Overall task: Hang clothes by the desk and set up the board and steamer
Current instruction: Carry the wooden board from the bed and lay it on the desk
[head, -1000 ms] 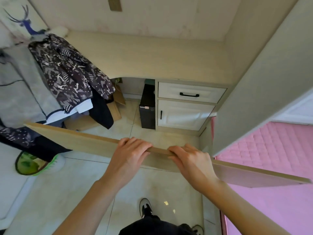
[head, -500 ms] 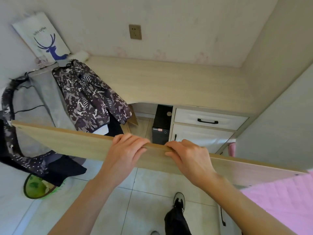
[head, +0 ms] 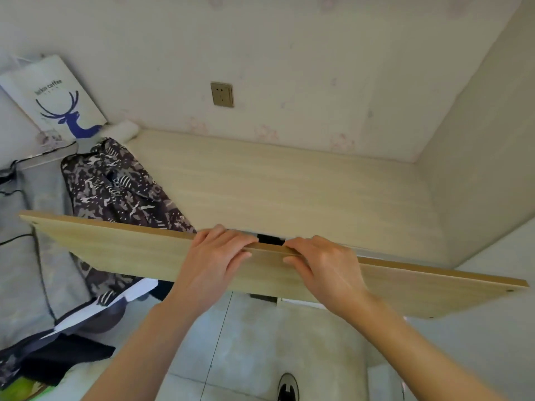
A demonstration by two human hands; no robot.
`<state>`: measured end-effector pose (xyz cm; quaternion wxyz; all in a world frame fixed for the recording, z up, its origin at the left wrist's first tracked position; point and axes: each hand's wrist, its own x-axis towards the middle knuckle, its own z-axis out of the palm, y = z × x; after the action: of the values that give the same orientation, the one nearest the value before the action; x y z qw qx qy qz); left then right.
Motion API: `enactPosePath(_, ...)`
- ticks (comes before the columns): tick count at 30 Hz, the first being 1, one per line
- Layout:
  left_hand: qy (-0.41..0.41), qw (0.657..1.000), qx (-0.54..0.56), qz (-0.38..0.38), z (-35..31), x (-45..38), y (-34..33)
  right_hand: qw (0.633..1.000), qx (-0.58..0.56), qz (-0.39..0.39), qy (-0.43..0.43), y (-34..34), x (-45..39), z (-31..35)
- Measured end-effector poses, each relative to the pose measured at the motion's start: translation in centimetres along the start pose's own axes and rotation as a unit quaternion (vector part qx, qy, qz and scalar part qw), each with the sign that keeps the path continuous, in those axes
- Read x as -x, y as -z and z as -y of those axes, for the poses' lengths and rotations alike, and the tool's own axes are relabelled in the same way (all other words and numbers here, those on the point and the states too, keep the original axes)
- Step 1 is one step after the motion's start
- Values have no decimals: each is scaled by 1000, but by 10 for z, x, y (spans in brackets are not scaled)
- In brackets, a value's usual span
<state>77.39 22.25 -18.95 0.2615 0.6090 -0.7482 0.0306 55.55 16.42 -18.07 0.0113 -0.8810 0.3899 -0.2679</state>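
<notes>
Both bare arms reach forward from below; the left hand [head: 214,256] and right hand [head: 324,264] sit close together on the upper edge of a long pale wooden board [head: 121,250]; each grip curls over that edge, fingers on the far side; the board hangs level in front of the light bench [head: 289,183], where a patterned garment [head: 115,183] drapes at the left end.

Home bedroom corner: built-in pale wood-grain tabletop [head: 289,183], floral wallpapered wall with brass-coloured socket [head: 222,94], camouflage-patterned clothes [head: 115,183] draped at left, white deer-print paper bag [head: 55,96], pale tiled floor [head: 260,342].
</notes>
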Motion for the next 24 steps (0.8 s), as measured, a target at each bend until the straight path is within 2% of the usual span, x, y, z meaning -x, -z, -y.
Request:
enactPosePath(10, -2, 1000, 10, -11, 14, -117, -48, 999, 30, 23, -35, -3, -81, -86)
enactPosePath(14, -8, 1000, 16, -7, 28, -154, -63, 995, -5, 76, -67, -7, -110, -107)
enactPosePath(24, -24, 998, 64, 11, 86, -239, -97, 990, 36, 77, -110, -43, -186, -149)
